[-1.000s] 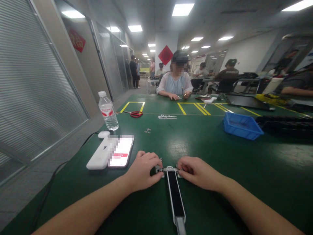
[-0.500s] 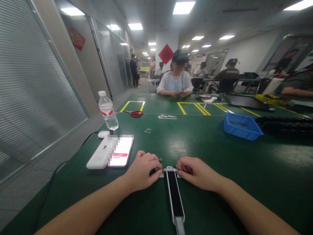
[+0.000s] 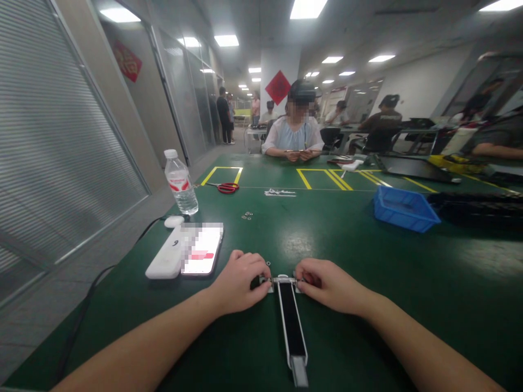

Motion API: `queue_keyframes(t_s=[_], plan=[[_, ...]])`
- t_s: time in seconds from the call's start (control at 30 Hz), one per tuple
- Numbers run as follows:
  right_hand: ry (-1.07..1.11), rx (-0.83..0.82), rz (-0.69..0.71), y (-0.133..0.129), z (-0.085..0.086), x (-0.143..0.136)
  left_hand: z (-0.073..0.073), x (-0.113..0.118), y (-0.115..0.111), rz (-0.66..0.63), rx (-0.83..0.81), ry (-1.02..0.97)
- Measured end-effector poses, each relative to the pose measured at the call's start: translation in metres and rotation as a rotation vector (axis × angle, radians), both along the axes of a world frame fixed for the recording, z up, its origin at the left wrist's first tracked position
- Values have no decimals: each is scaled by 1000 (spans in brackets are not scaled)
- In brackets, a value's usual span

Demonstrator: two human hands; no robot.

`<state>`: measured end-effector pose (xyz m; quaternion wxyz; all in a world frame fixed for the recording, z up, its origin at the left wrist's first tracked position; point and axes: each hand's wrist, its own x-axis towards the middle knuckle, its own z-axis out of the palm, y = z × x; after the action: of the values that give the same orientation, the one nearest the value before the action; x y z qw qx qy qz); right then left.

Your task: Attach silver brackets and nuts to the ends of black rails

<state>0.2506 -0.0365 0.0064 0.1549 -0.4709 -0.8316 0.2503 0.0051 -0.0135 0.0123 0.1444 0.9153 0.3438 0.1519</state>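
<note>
A long narrow piece with a black face and a white frame (image 3: 293, 321) lies on the green table, its bare metal end (image 3: 300, 372) towards me. Across its far end runs a short metal rod (image 3: 281, 281) with small plates beneath both sides. Fingers and thumb of my left hand (image 3: 244, 280) close around the rod's left end. At the opposite end my right hand (image 3: 327, 284) pinches the rod, fingertips curled. What exactly sits between the fingertips is partly hidden. One small metal ring (image 3: 268, 263) lies just beyond my left fingers.
Left of my hands lie a phone (image 3: 203, 250), a white power bank (image 3: 165, 258) and a water bottle (image 3: 182, 185). Farther off are small rings (image 3: 247, 215), red-handled scissors (image 3: 227, 188) and a blue bin (image 3: 404, 209). A person (image 3: 295, 136) sits across the table (image 3: 347, 228).
Both hands keep their hold on the rod with hardly any movement. The whole view has shifted very slightly.
</note>
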Motion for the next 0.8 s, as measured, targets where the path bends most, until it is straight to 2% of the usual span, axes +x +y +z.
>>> queue_keyframes(t_s=[0.2,0.4,0.57,0.8], plan=[[-18,-8,-7,-1,3,-1,-2,-1,1,16,-9,-79],[-13,-5,-13,-3,6,-2,-8,-4,11,5,18,-13],[4,-11,-1,-3,7,0,-12,-7,18,94,75,23],[47,61,-24,-5,6,0,-8,-5,15,111,38,-80]])
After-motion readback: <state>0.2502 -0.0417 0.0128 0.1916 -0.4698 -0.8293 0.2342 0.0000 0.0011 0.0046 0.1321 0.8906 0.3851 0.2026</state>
